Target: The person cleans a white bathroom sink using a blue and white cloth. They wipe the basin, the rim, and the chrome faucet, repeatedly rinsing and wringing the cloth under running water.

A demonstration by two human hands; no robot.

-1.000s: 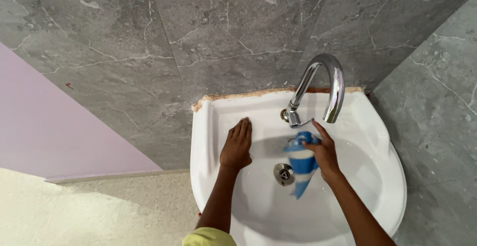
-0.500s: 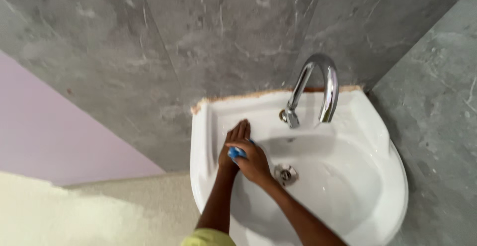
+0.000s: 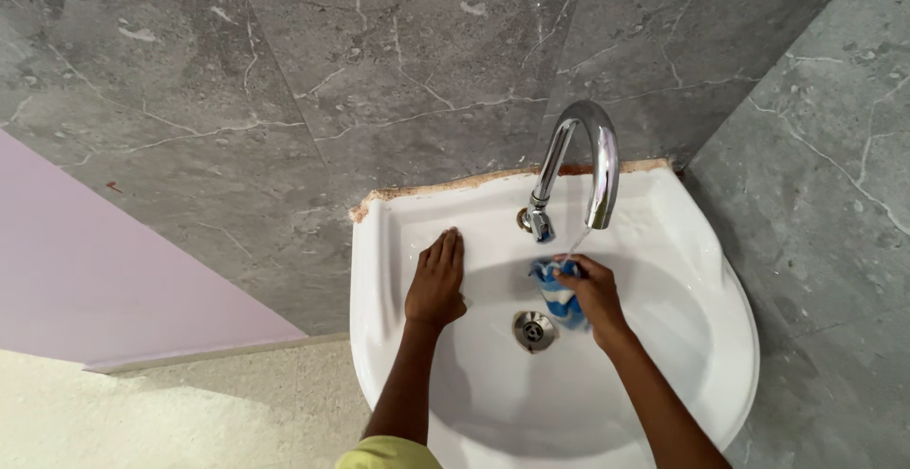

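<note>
Right hand (image 3: 590, 294) has swung back from the left side of the basin, where it was half a second ago, to just under the spout. Its grip is pinched shut on a bunched blue-and-white cloth (image 3: 555, 289), pressed to the basin wall just right of the drain (image 3: 534, 329). Thin water stream from the chrome tap (image 3: 578, 161) lands on the cloth. Left hand (image 3: 437, 281) unchanged: flat, fingers together, braced on the white sink (image 3: 379, 270) ledge. Judgement: wiping now covers the area under the tap.
</note>
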